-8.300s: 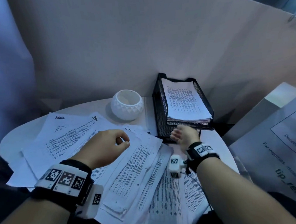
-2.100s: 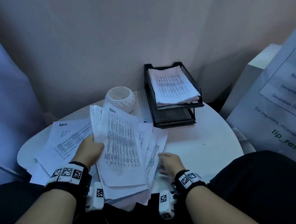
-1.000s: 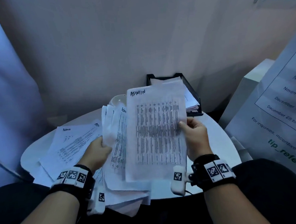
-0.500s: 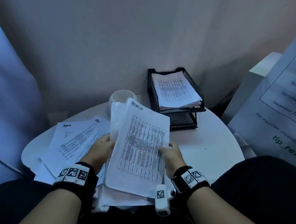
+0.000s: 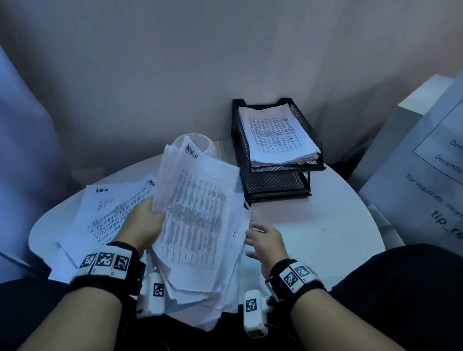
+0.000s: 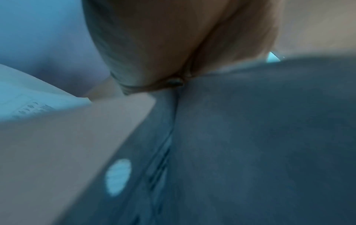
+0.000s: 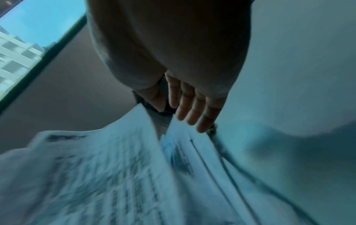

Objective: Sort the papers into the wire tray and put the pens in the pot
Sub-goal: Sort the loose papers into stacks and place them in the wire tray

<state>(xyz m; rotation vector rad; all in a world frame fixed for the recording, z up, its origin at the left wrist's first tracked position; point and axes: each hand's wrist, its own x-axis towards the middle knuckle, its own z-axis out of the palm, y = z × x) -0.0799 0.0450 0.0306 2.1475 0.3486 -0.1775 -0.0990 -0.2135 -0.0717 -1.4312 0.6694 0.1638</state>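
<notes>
My left hand (image 5: 143,221) grips the left edge of a thick stack of printed papers (image 5: 197,218), headed "ADMIN", tilted up over the table's near edge. In the left wrist view only the palm (image 6: 154,45) shows against blurred sheets. My right hand (image 5: 264,238) hovers at the stack's right edge with straight fingers (image 7: 188,106), holding nothing; the stack (image 7: 96,175) lies just below them. The black wire tray (image 5: 279,183) stands at the back right with papers (image 5: 276,134) in its top tier. The white pot (image 5: 204,141) is half hidden behind the stack. No pen shows clearly.
More loose sheets (image 5: 110,207) lie on the left of the round white table (image 5: 322,224). A large printed notice (image 5: 442,176) leans at the right over a white box. A beige partition rises close behind the tray. My dark-clothed lap is below the table edge.
My right hand has let go of the stack's right edge and drawn slightly right with fingers spread. The stack stays tilted in my left hand.
</notes>
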